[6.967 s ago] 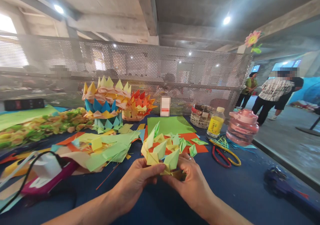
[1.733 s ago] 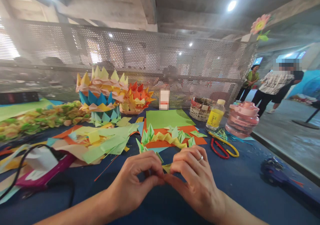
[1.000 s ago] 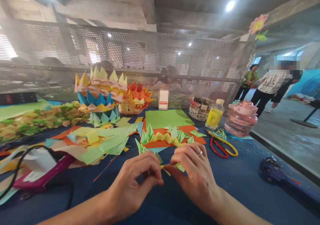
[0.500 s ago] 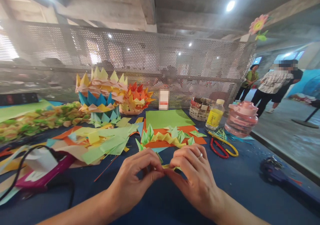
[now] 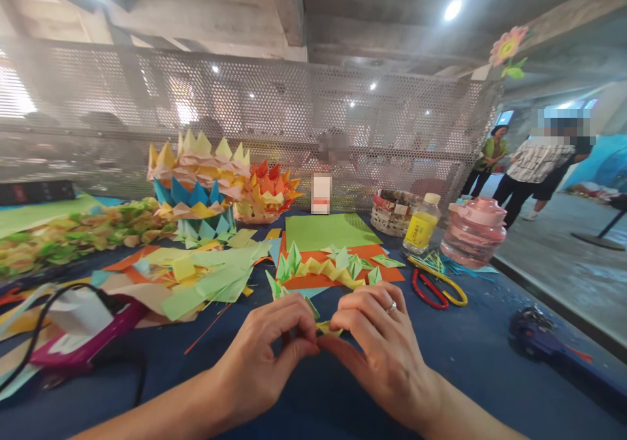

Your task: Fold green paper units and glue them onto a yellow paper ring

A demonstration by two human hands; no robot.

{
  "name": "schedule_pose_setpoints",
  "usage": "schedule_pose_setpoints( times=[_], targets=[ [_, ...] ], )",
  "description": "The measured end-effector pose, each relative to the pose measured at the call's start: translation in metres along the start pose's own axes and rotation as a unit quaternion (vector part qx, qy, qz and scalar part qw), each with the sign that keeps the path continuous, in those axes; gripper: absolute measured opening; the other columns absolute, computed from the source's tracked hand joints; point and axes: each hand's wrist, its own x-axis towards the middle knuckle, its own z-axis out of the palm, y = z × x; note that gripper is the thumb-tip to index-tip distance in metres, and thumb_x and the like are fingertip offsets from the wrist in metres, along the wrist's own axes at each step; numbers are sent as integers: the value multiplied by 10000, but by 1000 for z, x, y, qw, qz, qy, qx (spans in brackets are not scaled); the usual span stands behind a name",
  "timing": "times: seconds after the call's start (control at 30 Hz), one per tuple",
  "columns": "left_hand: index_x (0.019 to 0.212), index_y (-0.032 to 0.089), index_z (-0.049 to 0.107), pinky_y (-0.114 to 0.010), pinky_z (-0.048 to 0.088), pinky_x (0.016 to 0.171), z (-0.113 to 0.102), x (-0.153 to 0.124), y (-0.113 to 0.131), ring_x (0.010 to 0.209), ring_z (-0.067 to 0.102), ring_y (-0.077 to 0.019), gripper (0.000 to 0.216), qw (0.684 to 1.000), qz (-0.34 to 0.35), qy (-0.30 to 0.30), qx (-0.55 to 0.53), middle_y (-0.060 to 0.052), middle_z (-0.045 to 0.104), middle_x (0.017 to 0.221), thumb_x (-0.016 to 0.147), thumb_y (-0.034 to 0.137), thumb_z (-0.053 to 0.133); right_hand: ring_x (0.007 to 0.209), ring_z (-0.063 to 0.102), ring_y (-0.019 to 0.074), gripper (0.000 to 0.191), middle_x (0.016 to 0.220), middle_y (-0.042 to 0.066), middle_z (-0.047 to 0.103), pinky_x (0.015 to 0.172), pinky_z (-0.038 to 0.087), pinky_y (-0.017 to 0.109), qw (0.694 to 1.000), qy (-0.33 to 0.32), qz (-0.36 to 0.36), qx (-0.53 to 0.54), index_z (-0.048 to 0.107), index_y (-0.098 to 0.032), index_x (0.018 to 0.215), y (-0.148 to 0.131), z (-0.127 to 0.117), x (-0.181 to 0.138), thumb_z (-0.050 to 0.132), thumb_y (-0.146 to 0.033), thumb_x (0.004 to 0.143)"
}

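Between my fingertips is a small folded piece of yellow paper (image 5: pixel 327 328), mostly hidden by the fingers. My left hand (image 5: pixel 274 348) pinches its left end, with thumb and index finger together. At its right end my right hand (image 5: pixel 375 345), with a ring on one finger, pinches too. Just beyond the hands lies a zigzag yellow paper strip (image 5: pixel 326 271) among pointed green folded paper pieces (image 5: pixel 292 260). These rest on orange paper (image 5: pixel 392 274), and a green sheet (image 5: pixel 333 231) lies behind.
Layered paper crowns (image 5: pixel 196 185) stand at the back left, near loose paper scraps (image 5: pixel 215 273). A magenta power strip (image 5: pixel 88 335) lies left. To the right are red-and-yellow-handled scissors (image 5: pixel 431 290), a yellow-labelled bottle (image 5: pixel 421 224), a pink jug (image 5: pixel 473 234), a basket (image 5: pixel 392 213) and a dark blue tool (image 5: pixel 533 339).
Both hands have shifted only slightly. The fingers have moved a little on the yellow paper, and more of it shows between them. Other things on the table stay put.
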Motion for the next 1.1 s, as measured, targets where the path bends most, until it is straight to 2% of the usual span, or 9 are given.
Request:
schedule_pose_setpoints(
  times=[0.27,0.5,0.77,0.97,1.1],
  targets=[
    [760,189,488,-207,393,649,-1,0,8,704,497,-103,187,999,39,2,-26,26,518,752,876,42,478,810,554,149,188,812,-2,657,845,336,323,1000,-1,3,-11,587,-196,829,3,2,-1,548,-314,970],
    [765,191,537,-170,410,622,1,2,2,691,517,-85,175,999,19,40,-9,38,551,760,891,71,555,819,556,156,178,821,4,654,847,331,324,1000,-18,8,-9,594,-194,839,6,3,-3,550,-308,968],
    [833,180,607,-189,441,621,4,2,-2,721,570,-111,120,999,31,13,17,-2,614,811,915,111,554,813,551,144,132,818,-2,662,868,337,313,1000,-5,-2,-9,602,-203,840,0,1,1,567,-253,957],
    [800,176,610,-184,436,665,5,1,-3,725,579,-96,140,999,37,23,5,7,614,792,905,96,563,823,545,147,131,822,2,660,885,333,320,1000,-13,-6,-17,595,-195,839,2,2,0,550,-221,960],
    [807,174,612,-195,455,696,0,3,-3,744,599,-102,164,999,44,-11,3,1,619,799,906,71,530,836,547,149,148,839,0,667,898,331,325,999,-25,-9,-28,603,-204,843,2,1,0,550,-267,965]
  ],
)
